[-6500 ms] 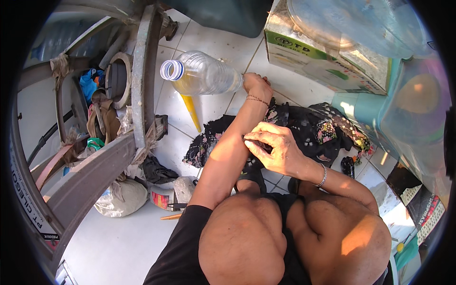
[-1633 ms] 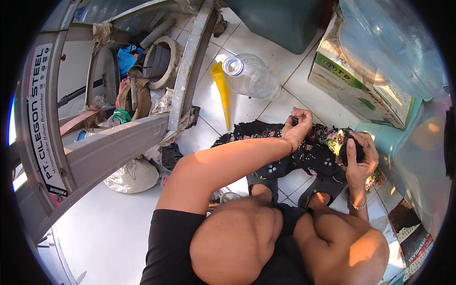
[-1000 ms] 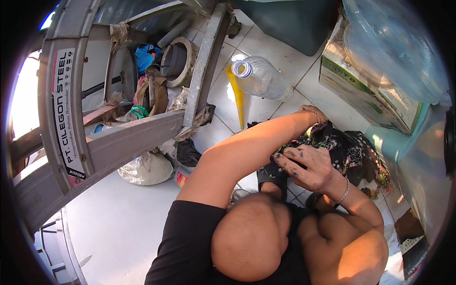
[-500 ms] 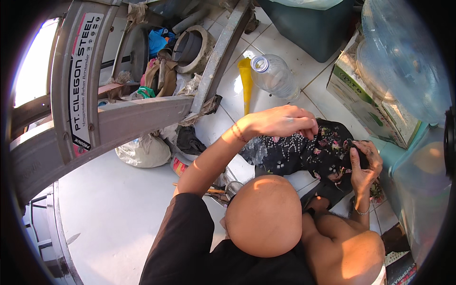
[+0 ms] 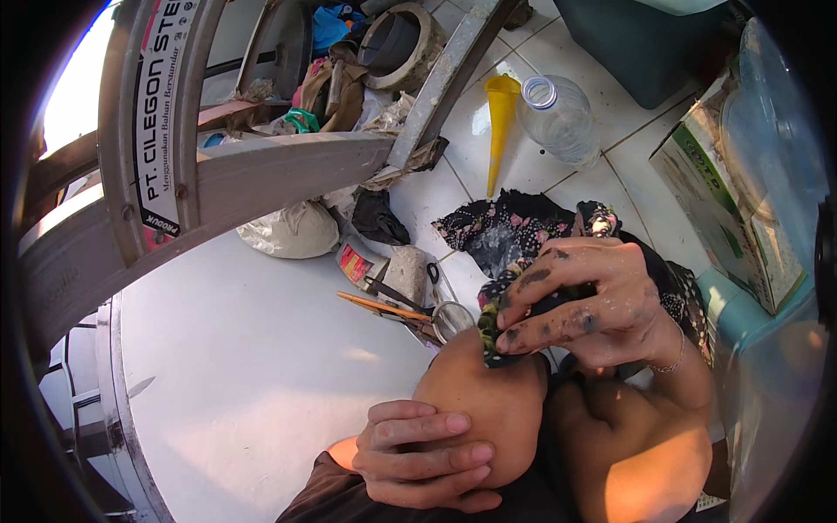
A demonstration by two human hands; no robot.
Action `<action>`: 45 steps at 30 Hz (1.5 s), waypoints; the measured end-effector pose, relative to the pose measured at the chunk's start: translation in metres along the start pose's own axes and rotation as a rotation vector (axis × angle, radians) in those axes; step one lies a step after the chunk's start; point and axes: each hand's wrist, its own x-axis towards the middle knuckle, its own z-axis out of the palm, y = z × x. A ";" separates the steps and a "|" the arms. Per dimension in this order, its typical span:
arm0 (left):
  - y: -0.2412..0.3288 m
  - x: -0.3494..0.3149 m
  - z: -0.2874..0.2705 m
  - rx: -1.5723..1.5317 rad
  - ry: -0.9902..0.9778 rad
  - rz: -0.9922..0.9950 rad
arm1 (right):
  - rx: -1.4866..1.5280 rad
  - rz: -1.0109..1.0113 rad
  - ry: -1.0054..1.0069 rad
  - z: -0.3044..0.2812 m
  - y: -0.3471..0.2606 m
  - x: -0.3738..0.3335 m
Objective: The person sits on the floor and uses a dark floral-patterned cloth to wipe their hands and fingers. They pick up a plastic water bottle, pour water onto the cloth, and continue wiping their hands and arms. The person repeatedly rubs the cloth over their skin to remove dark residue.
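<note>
My right hand [image 5: 586, 301], its fingers smudged with dark stains, is closed on a bunched part of a black floral cloth [image 5: 545, 218] with pink flowers and white dots. The bunched part is held up just beyond my bent left knee, and the rest of the cloth spreads on the tiles and behind my wrist. Something greyish and shiny shows on the cloth; I cannot make out what it is. Over my left knee [image 5: 514, 410] lies my left hand [image 5: 427, 453], fingers stretched out and holding nothing.
A yellow funnel [image 5: 500, 131] and a clear plastic bottle [image 5: 558, 122] stand beyond the cloth. A metal ladder [image 5: 288, 170] crosses the left side. A strainer [image 5: 453, 321] and orange-handled tools lie near my knee. To the right are a green-and-white box [image 5: 724, 200] and a dark bin [image 5: 636, 44].
My left hand has left the space above the cloth and come back onto my knee. My right hand has drawn a bunched part of the cloth nearer and to the left. The view has shifted.
</note>
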 end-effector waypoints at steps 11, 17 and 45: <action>-0.007 -0.009 0.011 -0.050 0.331 0.158 | 0.156 -0.041 -0.320 -0.005 0.020 -0.003; -0.011 -0.002 0.023 -0.084 0.340 0.167 | 0.219 -0.063 -0.235 0.008 0.017 0.001; -0.004 0.010 0.018 -0.097 0.104 0.177 | 0.085 -0.087 -0.317 -0.024 -0.003 -0.012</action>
